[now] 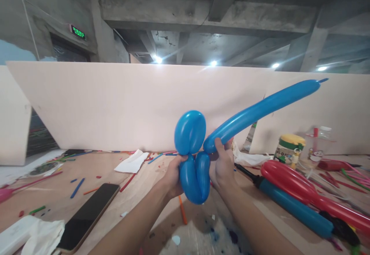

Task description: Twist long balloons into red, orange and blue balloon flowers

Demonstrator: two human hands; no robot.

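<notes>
A blue modelling balloon (196, 185) is held up above the table in both hands. It is twisted into two folded loops, one on top and one below, and a long straight end runs up to the right to a thin uninflated tip. At the twist, my left hand (174, 176) closes round the left side of the lower loop. My right hand (224, 162) grips the base of the long straight part, thumb on the near side. Some of the fingers on both hands are hidden behind the balloon.
On the right lie a blue balloon pump (295, 205), a red balloon (289, 178) and a yellow-lidded container (290, 147). To the left are a black phone (89, 212), a white tissue (131, 161) and balloon scraps. A pale board (130, 108) stands behind.
</notes>
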